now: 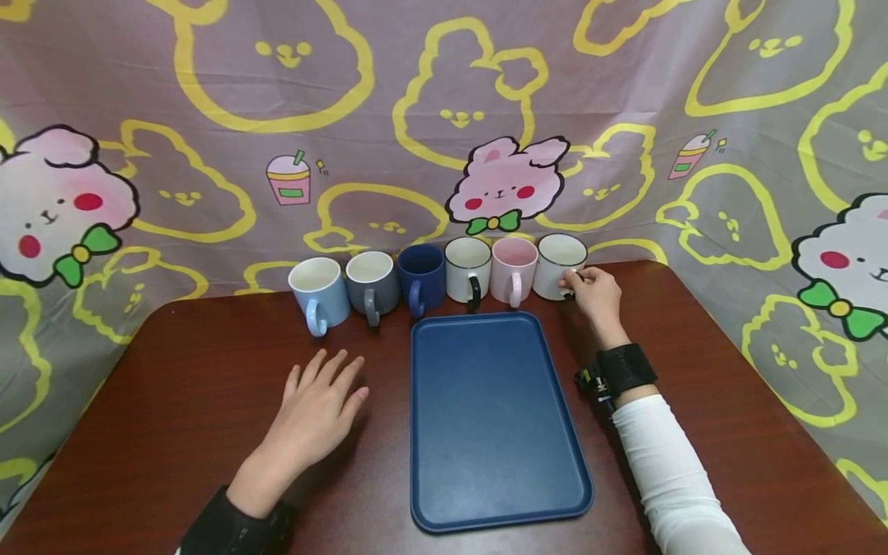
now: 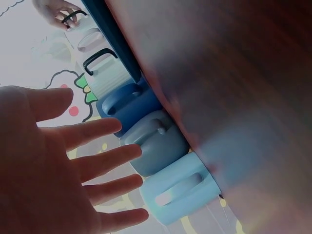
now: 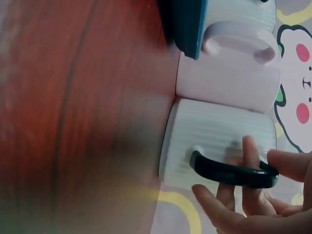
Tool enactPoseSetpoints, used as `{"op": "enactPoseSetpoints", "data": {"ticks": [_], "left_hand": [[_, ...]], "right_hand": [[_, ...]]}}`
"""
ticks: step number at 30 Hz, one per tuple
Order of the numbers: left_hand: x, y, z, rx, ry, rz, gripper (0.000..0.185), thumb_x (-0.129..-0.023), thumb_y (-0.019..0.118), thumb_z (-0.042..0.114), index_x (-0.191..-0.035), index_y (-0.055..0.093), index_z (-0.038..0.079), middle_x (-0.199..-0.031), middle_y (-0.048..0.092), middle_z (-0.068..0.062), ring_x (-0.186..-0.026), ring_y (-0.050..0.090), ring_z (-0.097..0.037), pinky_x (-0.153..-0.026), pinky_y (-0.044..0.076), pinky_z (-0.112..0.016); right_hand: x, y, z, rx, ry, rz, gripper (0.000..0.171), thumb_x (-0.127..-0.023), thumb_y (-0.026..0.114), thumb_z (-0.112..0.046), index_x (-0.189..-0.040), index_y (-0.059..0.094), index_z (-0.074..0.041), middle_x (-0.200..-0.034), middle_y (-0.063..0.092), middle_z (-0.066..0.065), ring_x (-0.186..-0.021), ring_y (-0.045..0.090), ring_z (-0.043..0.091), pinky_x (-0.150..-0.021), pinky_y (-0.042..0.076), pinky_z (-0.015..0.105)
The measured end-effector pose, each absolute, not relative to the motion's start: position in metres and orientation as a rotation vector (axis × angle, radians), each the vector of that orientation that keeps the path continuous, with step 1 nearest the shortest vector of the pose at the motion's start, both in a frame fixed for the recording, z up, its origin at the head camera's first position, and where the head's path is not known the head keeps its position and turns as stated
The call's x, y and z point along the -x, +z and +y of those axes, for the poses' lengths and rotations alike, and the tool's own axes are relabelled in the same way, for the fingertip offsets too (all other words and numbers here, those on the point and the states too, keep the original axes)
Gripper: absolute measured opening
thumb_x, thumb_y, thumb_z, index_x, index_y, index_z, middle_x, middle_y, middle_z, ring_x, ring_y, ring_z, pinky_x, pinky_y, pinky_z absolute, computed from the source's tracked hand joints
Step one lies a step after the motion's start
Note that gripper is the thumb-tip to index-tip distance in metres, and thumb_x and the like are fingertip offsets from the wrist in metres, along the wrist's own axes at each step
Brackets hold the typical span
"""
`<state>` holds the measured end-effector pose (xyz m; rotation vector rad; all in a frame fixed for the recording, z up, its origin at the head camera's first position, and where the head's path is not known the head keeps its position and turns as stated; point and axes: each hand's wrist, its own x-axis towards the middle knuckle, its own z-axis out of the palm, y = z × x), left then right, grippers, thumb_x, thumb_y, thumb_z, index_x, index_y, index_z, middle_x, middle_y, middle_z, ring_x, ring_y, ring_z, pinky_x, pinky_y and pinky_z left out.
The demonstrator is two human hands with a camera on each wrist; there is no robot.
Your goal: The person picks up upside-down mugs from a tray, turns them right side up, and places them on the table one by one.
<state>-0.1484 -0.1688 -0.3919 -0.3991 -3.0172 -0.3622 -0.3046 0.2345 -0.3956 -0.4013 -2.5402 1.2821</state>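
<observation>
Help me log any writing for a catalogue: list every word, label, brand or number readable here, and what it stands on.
None can be read in any view.
The six mugs, from the light blue mug to the white mug that the right hand grips, are plain.
The blue tray is blank.
The backdrop cloth shows only cartoon animals and drink cups.

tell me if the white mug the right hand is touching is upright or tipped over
Upright. The white mug stands on its base on the table, rim facing up, while the right hand has fingers through its dark handle.
</observation>
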Motion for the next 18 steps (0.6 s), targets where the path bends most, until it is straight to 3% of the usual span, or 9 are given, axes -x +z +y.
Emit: {"op": "enactPoseSetpoints", "data": {"ticks": [6,12,18], "left_hand": [[0.148,-0.392,-0.168,0.396,-0.365,-3.013,0.051,-0.094,0.054,0.034,-0.137,0.049,0.008,-0.144,0.041,-0.022,-0.136,0.026,-0.046,-0.105,0.016,-0.070],[0.150,-0.391,-0.166,0.406,-0.383,-2.985,0.052,-0.095,0.054,0.034,-0.138,0.047,0.007,-0.145,0.040,-0.022,-0.137,0.025,-0.045,-0.105,0.016,-0.069],[0.156,-0.389,-0.156,0.403,-0.430,-2.875,0.054,-0.095,0.054,0.034,-0.140,0.044,0.007,-0.148,0.036,-0.021,-0.139,0.023,-0.043,-0.107,0.016,-0.067]], "right_hand": [[0.302,-0.394,0.239,0.419,1.369,-2.616,0.047,-0.095,0.052,-0.043,-0.113,0.063,-0.001,-0.114,0.064,0.021,-0.113,0.053,0.035,-0.095,0.043,0.046],[0.295,-0.387,0.240,0.445,1.366,-2.629,0.063,-0.094,0.046,-0.051,-0.128,0.050,0.002,-0.127,0.054,0.022,-0.119,0.049,0.037,-0.099,0.041,0.047],[0.280,-0.376,0.230,0.333,1.257,-2.569,0.061,-0.099,0.038,-0.044,-0.137,0.039,0.003,-0.135,0.048,0.026,-0.125,0.043,0.041,-0.103,0.036,0.051]]}}
